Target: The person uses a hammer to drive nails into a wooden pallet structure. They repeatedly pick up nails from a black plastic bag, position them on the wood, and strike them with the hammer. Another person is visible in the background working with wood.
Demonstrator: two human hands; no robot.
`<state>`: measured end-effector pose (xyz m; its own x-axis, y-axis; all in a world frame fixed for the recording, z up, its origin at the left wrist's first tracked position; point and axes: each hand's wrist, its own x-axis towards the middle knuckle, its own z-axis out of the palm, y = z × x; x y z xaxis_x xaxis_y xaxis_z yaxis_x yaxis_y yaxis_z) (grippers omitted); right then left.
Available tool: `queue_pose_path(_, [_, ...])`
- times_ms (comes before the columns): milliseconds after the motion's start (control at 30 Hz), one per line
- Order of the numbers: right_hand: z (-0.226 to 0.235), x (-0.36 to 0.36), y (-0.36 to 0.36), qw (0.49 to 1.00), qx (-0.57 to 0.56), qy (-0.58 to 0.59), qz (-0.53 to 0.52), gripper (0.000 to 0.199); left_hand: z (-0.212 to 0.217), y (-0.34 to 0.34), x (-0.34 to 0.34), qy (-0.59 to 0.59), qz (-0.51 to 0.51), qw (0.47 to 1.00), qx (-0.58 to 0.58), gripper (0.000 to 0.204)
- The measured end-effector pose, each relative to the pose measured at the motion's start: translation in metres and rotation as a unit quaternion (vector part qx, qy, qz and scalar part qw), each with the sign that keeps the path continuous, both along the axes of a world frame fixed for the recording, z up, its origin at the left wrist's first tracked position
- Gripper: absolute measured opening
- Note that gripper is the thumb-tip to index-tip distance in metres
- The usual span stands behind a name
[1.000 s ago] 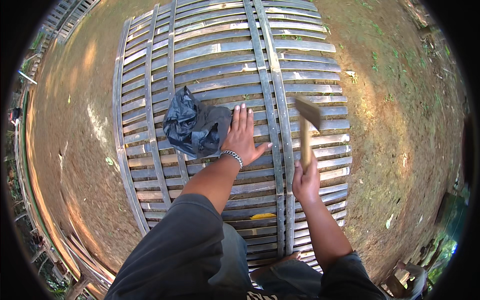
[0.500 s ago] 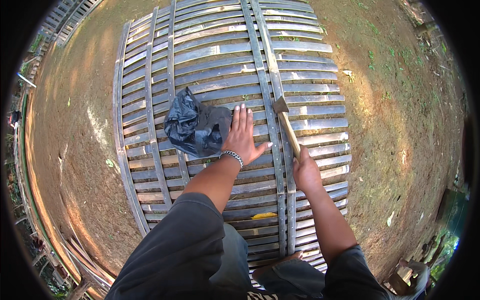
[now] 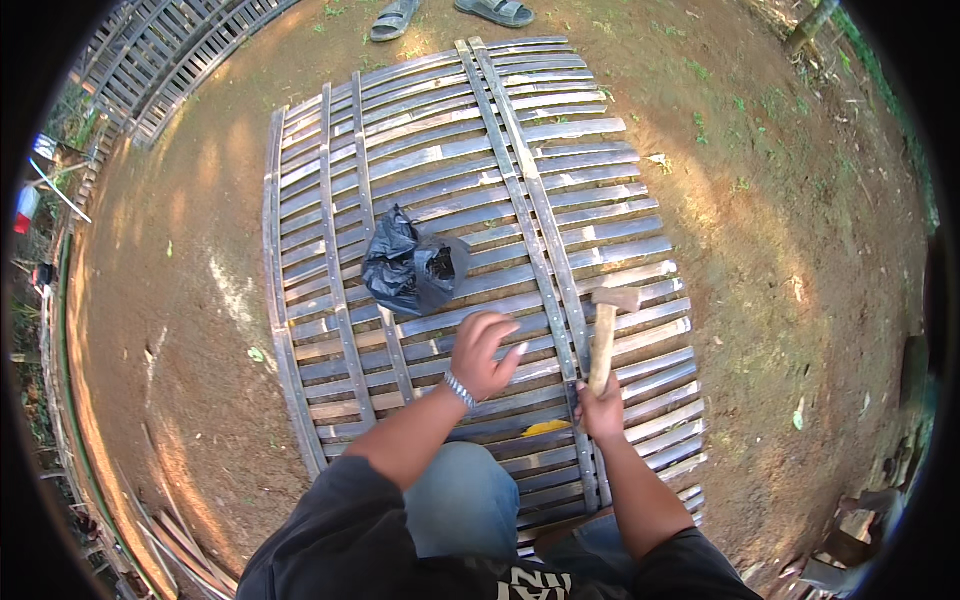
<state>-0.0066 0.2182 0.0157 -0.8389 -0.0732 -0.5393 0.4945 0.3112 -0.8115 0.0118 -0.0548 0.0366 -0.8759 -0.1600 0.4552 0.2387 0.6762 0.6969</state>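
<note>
A black plastic bag (image 3: 412,270) lies open on the slatted bamboo panel (image 3: 600,180). Beside it, the left hand (image 3: 487,352) has lifted, fingers curled, perhaps pinching a nail. The right hand (image 3: 603,408) grips the hammer (image 3: 606,335), now lowered onto the rail, suggesting a blow just landed.

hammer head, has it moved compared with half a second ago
Yes. The hammer head was over the long rails beside the left hand; it now sits to the right of them, swung back above the slats.
</note>
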Motion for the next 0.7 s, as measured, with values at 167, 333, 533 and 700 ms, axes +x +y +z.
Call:
queue_pose_path(167, [-0.015,-0.004,0.01,0.999,-0.033,-0.018,-0.036,0.027,0.032,-0.063,0.0,0.053,0.333,0.926,0.168,0.017])
queue_pose_path(333, [-0.006,-0.004,0.0,0.999,-0.017,-0.018,-0.021,0.028,0.026,-0.142,-0.034,-0.396,0.102,0.9,-0.151,0.026])
queue_pose_path(533, [-0.008,-0.006,0.006,1.0,0.005,-0.026,-0.007,0.033,-0.017,-0.155,-0.062,-0.47,0.053,0.831,-0.295,0.051])
queue_pose_path(700, [-0.009,-0.008,0.009,0.999,0.006,-0.038,-0.011,0.036,-0.055,-0.166,-0.044,-0.376,0.088,0.886,-0.257,0.039])
